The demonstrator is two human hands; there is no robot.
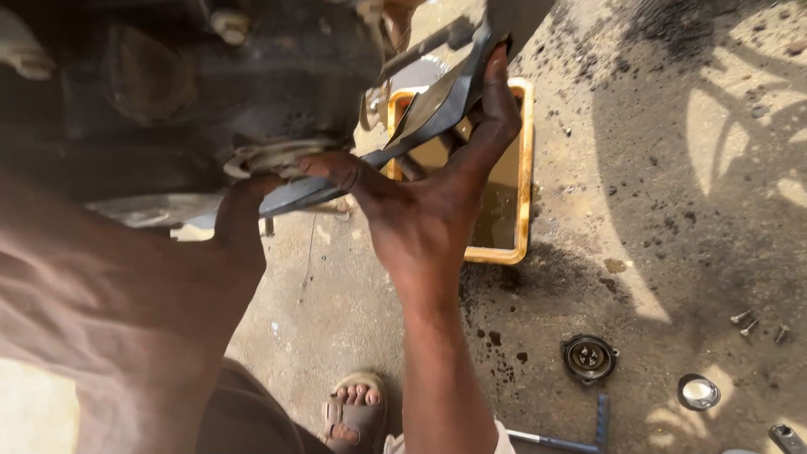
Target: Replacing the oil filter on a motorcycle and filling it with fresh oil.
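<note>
We note the right hand [437,197] raised under a dark engine housing [210,92], fingers spread wide and wrapped about a long dark rubber strip [420,126]; the thumb presses its lower run, the fingertips brace the upper end. The grip looks meant to keep the strip taut against the housing's underside. The left hand [244,210] is largely hidden by its brown sleeve [92,311]; it meets the strip's lower end, but we cannot tell how far it is closed or whether it grips.

The strip thus lies between both hands, running diagonally from lower left to upper right, directly above a yellow-rimmed drain pan [525,168] holding dark fluid, seemingly set there to catch drips. On the stained concrete floor [672,210], well apart to the right, lie a round black cap [588,357], a small shiny lid [698,391], loose bolts [744,324] and a blue-handled wrench [580,433]. A sandalled foot [355,408] stands below.
</note>
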